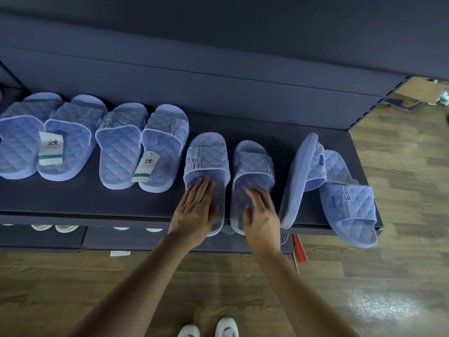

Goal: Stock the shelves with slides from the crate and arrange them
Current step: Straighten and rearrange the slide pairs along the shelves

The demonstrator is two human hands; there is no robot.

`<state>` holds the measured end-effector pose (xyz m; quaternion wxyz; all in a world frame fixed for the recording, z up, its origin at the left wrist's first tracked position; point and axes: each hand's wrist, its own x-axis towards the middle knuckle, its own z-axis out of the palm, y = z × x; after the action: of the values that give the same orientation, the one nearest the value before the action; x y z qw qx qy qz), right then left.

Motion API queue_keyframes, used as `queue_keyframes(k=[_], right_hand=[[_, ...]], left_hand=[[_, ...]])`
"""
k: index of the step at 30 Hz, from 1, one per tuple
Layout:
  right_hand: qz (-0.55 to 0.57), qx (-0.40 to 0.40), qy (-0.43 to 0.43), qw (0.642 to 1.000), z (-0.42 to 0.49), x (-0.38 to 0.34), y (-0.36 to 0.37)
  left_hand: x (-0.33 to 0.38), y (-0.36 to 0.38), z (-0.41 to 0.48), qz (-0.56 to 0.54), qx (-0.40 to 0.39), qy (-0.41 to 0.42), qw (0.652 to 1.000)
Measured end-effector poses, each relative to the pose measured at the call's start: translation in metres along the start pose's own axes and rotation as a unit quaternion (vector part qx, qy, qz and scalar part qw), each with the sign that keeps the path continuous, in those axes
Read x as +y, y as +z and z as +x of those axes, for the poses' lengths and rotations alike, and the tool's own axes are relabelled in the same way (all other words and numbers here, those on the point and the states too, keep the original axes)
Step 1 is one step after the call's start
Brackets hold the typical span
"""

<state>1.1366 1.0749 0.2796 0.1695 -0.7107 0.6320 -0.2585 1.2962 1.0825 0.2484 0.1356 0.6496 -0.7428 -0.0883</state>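
Several light-blue quilted slides lie in pairs on a dark navy shelf (145, 198). My left hand (196, 207) rests flat, fingers straight, on the heel of one slide (206, 156) of the third pair. My right hand (261, 215) lies on the heel of its mate (254, 164), fingers slightly blurred. Both heels overhang the shelf's front edge. To the right, one slide (306, 173) stands on its side, leaning against another slide (349, 203) that points the opposite way and overhangs the edge. Two tidy pairs with paper tags (50, 147) sit to the left.
A lower shelf (43, 235) below the front edge holds white shoes. Wood floor lies underfoot, with my white shoes (209, 330) at the bottom. A cardboard box (418, 91) sits past the shelf's right end. A red object (300, 249) hangs below the shelf.
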Motion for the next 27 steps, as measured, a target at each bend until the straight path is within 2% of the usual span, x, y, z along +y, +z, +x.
queue_keyframes(k=[2,4,6,11,13,17,22,27], right_hand=[[-0.034,-0.053,-0.003,0.998,0.01,0.003,0.004],[-0.079,-0.143,-0.007,0.987,0.017,0.007,0.009],[-0.099,-0.173,-0.022,0.98,0.018,0.011,0.016],[-0.088,-0.14,0.011,0.986,0.029,0.009,0.025],[-0.09,-0.173,0.029,0.98,0.041,0.008,0.024],[-0.063,-0.124,0.013,0.99,0.07,0.01,0.03],[-0.078,-0.145,0.002,0.986,0.099,0.013,0.037],[-0.098,-0.148,-0.02,0.984,0.11,0.015,0.04]], left_hand=[[0.001,0.0,0.002,0.006,-0.003,0.0,1.0],[0.003,0.0,0.004,0.018,-0.018,0.0,1.0],[0.004,0.0,0.007,0.027,-0.035,0.001,0.999],[0.002,0.002,0.031,0.031,-0.061,-0.003,0.998],[0.001,0.001,0.042,0.018,-0.074,-0.003,0.997],[-0.002,-0.002,0.057,0.023,-0.083,0.01,0.996],[-0.007,-0.001,0.077,0.065,-0.083,-0.018,0.994],[-0.007,-0.002,0.083,0.051,-0.083,-0.03,0.995]])
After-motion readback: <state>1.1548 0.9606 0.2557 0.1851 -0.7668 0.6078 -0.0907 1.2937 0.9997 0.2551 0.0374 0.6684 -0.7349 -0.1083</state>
